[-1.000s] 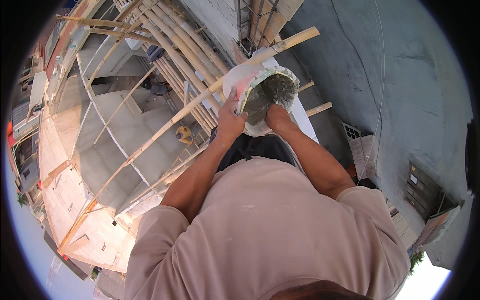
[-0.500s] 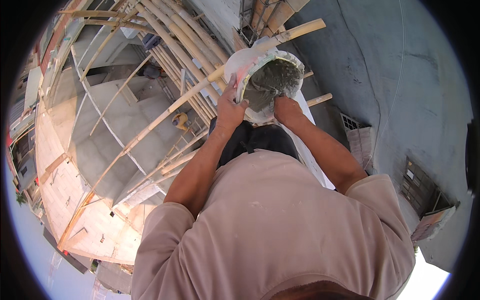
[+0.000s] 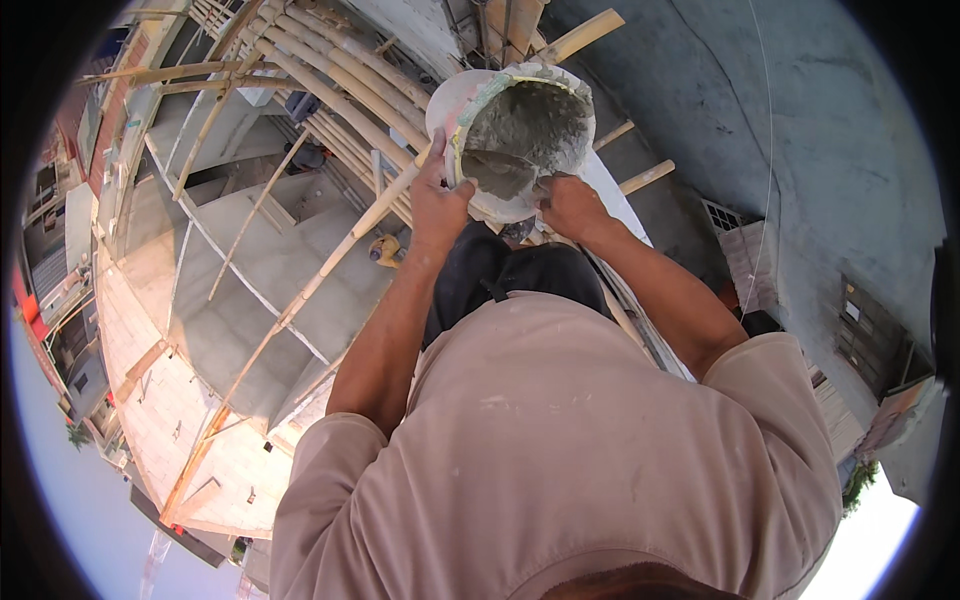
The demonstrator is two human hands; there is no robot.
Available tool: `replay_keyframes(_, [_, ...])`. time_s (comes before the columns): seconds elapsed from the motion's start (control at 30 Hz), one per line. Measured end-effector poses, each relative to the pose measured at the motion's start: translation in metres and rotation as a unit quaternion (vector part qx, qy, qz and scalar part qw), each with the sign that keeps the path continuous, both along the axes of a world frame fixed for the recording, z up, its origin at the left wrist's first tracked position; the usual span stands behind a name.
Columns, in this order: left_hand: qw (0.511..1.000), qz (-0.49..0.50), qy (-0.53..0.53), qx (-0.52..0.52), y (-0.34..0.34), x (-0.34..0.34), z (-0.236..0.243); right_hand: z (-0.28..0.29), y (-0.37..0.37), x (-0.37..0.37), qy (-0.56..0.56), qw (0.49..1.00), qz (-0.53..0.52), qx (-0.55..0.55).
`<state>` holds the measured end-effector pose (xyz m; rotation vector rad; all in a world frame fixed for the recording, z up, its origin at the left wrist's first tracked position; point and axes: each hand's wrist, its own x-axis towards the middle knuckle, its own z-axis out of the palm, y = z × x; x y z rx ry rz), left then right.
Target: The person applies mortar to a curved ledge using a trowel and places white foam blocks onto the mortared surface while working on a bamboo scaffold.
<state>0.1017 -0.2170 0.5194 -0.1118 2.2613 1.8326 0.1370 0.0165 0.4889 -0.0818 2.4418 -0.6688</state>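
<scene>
A white bucket is tilted with its mouth toward me, above my knees. Wet grey mortar coats its inside. My left hand is closed on the bucket's left rim, thumb at the lip and fingers along the outer wall. At the lower right of the mouth, my right hand is closed round a handle. From it a mortar-smeared trowel reaches into the bucket; the grip itself is mostly hidden by my fingers.
Bamboo poles run past the bucket on the left, and another pole sticks out beyond it. A grey plastered wall rises on the right. Far below at left lies a concrete floor, where a person in yellow is seen.
The view has shifted slightly, and the bucket's mouth faces me more fully. Inside, the trowel's blade shows more plainly. Both hands keep their holds.
</scene>
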Motion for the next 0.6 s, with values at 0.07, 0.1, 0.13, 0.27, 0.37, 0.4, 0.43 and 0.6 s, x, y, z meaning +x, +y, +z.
replay_keyframes(0.07, [1.0,0.002,-0.014,0.013,0.003,0.0,0.005,-0.001,-0.002,0.003,0.007,1.0,-0.014,-0.019])
replay_keyframes(0.1, [1.0,0.001,-0.019,0.015,0.005,-0.001,0.006,-0.002,-0.003,0.002,0.015,1.0,-0.005,0.007])
replay_keyframes(0.13, [1.0,-0.001,-0.022,0.019,0.007,-0.002,0.007,-0.004,-0.002,0.002,0.024,0.999,0.004,0.034])
replay_keyframes(0.27, [1.0,0.002,0.009,0.002,0.005,-0.001,0.006,-0.001,-0.007,0.032,0.101,0.992,0.051,0.058])
replay_keyframes(0.37, [1.0,0.012,-0.021,-0.012,-0.003,0.003,0.007,0.03,-0.012,0.036,0.058,0.997,0.032,0.028])
replay_keyframes(0.4, [1.0,0.014,-0.011,-0.008,-0.002,0.004,0.008,0.024,-0.016,0.029,0.064,0.997,0.017,0.042])
replay_keyframes(0.43, [1.0,0.012,-0.002,0.002,0.005,0.003,0.007,0.022,-0.014,0.028,0.068,0.996,-0.001,0.063])
replay_keyframes(0.6, [0.999,0.036,-0.002,-0.001,0.001,0.006,0.006,0.034,-0.022,0.047,0.065,0.998,0.007,-0.017])
